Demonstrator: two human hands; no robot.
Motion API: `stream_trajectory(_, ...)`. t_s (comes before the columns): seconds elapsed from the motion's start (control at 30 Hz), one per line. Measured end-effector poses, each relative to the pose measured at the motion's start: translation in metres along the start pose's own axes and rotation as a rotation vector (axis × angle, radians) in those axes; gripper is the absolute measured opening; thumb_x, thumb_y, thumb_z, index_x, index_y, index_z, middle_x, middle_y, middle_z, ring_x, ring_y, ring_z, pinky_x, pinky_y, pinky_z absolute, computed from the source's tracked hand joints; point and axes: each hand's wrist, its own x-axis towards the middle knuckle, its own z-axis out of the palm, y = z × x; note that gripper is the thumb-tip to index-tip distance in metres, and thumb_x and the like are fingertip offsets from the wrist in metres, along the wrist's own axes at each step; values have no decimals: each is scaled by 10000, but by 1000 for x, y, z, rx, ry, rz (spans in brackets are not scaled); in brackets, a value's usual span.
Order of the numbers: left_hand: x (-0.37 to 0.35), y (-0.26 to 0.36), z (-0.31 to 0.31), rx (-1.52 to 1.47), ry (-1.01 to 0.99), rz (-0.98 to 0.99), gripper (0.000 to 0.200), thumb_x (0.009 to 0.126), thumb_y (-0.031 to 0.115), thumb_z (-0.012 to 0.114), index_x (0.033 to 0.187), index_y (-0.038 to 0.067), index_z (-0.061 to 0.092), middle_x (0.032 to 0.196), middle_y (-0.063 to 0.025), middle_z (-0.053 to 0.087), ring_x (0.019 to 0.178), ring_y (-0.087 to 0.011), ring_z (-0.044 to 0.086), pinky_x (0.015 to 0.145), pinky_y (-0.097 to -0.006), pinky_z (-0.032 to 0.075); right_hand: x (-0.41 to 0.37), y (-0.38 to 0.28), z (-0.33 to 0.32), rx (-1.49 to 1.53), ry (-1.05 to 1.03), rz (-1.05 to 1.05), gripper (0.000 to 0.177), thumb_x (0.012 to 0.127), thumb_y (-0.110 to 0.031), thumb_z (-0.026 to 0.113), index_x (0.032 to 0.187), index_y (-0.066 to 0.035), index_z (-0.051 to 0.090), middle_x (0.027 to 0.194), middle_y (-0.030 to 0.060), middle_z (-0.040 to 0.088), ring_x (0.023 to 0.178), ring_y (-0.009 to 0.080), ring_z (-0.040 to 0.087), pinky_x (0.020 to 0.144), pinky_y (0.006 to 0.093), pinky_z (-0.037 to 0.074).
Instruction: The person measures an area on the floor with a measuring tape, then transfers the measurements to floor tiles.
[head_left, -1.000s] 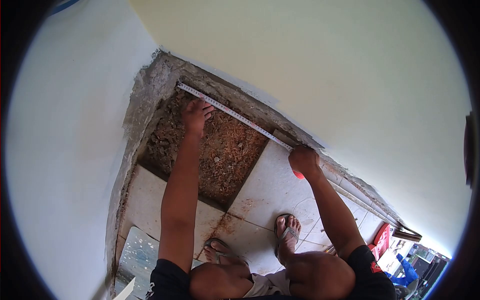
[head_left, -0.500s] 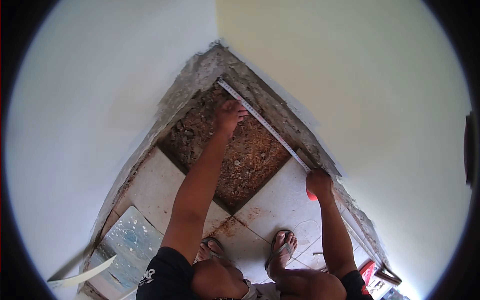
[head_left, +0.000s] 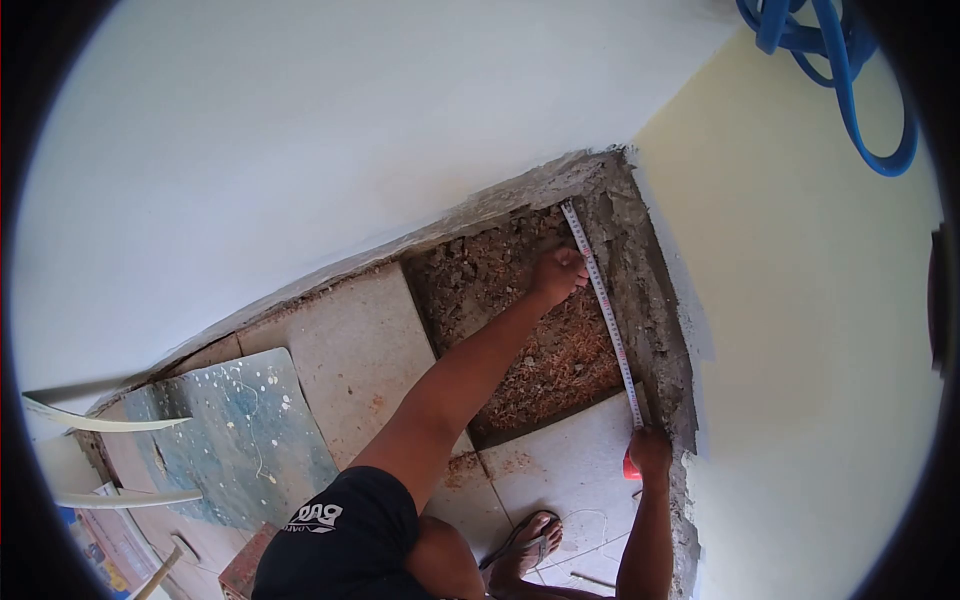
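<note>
"Where's the tape (head_left: pixel 606 308)?"

"Stretched over the dirt (head_left: pixel 560 370), by the wall's rough grey strip (head_left: pixel 648 275). The right hand (head_left: pixel 653 450) is closed around its red case (head_left: pixel 631 464)."

"And the left hand (head_left: pixel 558 276)?"

"Beside the tape; I can't tell if it pinches. Straight, tight tape works best."

R hand (head_left: pixel 652 451): wall (head_left: pixel 800 350) blocks outer side; room inward o/ tiles (head_left: pixel 570 445).

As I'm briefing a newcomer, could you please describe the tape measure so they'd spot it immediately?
Find the corner where the white wall meets the yellowish wall, then the dirt patch below. Along its right edge, the tape measure runs past the left hand to the right hand. Its narrow white blade alone carries measuring marks.
</note>
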Motion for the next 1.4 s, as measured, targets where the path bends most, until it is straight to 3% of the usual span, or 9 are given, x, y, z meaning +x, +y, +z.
stream_trajectory(0.3, -1, -1, -1, 0, -18, -1, 227, 1010, 245, 600, 997, 24, 652, 870, -77, 721, 744, -159, 713, 648, -325, 554, 16, 32, 34, -69, 54, -137, 365, 982, -293, 451, 968, -18, 691, 1047, 241, 674, 1008, 431, 641, 905, 512, 501)
stream_trajectory(0.63, 2, -3, -2, 19, -31, -2, 224, 1017, 238, 587, 1017, 25, 655, 886, -85, 721, 779, -164, 715, 679, -332, 561, 2, 12, 14, 2, 15, -22, 357, 988, -306, 457, 987, -31, 684, 1036, 238, 681, 981, 435, 651, 893, 521, 505)
stream_trajectory(0.7, 1, -2, -2, 27, -34, -12, 226, 1017, 242, 586, 1022, 28, 658, 898, -86, 722, 788, -164, 715, 676, -329, 560, 1, 12, 20, -51, 192, -104, 364, 983, -270, 454, 832, -41, 693, 902, 199, 686, 872, 405, 672, 820, 525, 531)
stream_trajectory(1.07, -4, -3, -7, -153, -43, -16, 227, 1002, 237, 630, 1084, 27, 651, 892, -76, 703, 786, -181, 703, 665, -336, 559, -18, -4, 13, 166, 175, 52, 355, 993, -313, 440, 953, -48, 673, 940, 238, 694, 924, 425, 675, 843, 527, 532)
stream_trajectory(1.17, -23, -2, -9, 8, -11, -3, 282, 981, 290, 639, 1153, 67, 626, 931, -67, 673, 853, -196, 690, 728, -341, 568, -50, 0, -9, 321, -24, -77, 406, 1030, -386, 423, 1137, -74, 659, 1078, 195, 698, 1025, 402, 659, 898, 479, 523)
stream_trajectory(1.23, -39, -8, -23, 33, -19, 3, 309, 984, 273, 600, 1209, 61, 604, 954, -48, 656, 864, -193, 670, 749, -362, 543, -63, 22, 16, 528, -103, -318, 432, 1025, -424, 447, 1117, -53, 649, 1193, 194, 650, 1096, 370, 616, 912, 464, 516)
stream_trajectory(1.3, -77, 7, -26, 152, -43, -54, 316, 988, 296, 591, 1210, 72, 594, 966, -44, 628, 926, -184, 642, 791, -352, 516, -97, 11, -13, 893, -479, -74, 496, 1022, -446, 465, 912, -12, 678, 874, 128, 708, 811, 277, 672, 790, 409, 513)
stream_trajectory(1.33, -94, 5, -29, 191, -83, -55, 299, 990, 295, 588, 1187, 70, 585, 973, -47, 628, 936, -176, 635, 803, -343, 513, -99, 10, 12, 963, -474, -160, 519, 1031, -452, 469, 879, 11, 649, 747, 95, 664, 691, 218, 651, 665, 386, 514)
stream_trajectory(1.4, -138, 0, -17, 290, -155, -118, 278, 991, 279, 586, 1172, 69, 574, 948, -38, 631, 903, -164, 638, 789, -323, 511, -112, -3, 36, 1140, -577, -144, 550, 1018, -473, 497, 926, 43, 666, 819, 112, 690, 730, 215, 669, 690, 382, 523)
